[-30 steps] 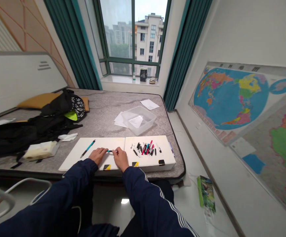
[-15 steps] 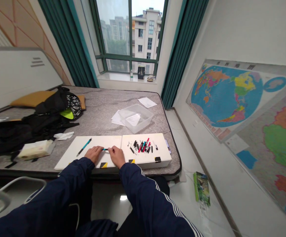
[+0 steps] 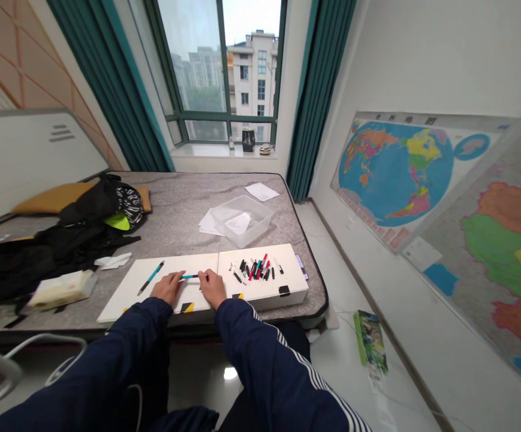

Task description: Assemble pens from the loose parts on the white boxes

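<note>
A teal pen (image 3: 150, 278) is lying on a white board (image 3: 120, 303). The left hand (image 3: 168, 287) and right hand (image 3: 212, 288) are each pinching, fingers nearly closed, one end of a short teal pen barrel (image 3: 189, 276), apparently. Loose pen parts (image 3: 256, 269) are lying on an adjoining white board (image 3: 289, 267), with no lettering legible.

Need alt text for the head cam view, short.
A person's right hand grips a teal pen beside the left hand over a white board. Loose pen parts lie to the right, a clear plastic box beyond.
</note>
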A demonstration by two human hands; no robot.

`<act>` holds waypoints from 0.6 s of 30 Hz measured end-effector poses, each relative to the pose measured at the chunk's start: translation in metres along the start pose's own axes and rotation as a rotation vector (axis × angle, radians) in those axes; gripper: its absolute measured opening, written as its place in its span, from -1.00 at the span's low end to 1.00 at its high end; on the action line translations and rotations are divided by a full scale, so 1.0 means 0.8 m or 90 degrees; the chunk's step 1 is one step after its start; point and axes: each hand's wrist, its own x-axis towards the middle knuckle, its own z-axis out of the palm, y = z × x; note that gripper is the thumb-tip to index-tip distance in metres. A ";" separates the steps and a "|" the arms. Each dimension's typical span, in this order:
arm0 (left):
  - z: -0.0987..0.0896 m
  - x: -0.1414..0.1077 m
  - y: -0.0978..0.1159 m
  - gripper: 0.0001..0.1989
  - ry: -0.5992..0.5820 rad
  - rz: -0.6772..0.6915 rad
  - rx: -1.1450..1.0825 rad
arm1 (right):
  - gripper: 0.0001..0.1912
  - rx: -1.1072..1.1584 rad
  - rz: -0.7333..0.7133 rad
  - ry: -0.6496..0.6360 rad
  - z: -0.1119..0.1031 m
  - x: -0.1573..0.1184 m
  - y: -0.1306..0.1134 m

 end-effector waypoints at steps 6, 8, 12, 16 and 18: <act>-0.008 0.002 0.008 -0.61 -0.035 -0.002 0.027 | -0.63 0.040 -0.006 0.033 0.006 0.003 0.006; -0.011 0.002 0.011 -0.61 -0.046 -0.010 0.034 | -0.65 0.065 0.004 0.035 0.009 0.005 0.008; -0.015 0.001 0.017 -0.58 -0.048 -0.039 0.044 | -0.67 0.126 0.036 0.038 0.015 0.009 0.012; -0.013 -0.002 0.015 -0.64 -0.021 -0.102 0.042 | -0.70 0.167 0.044 0.067 0.023 0.015 0.018; -0.012 -0.004 0.013 -0.66 0.000 -0.148 0.034 | -0.76 0.181 0.045 0.078 0.026 0.019 0.022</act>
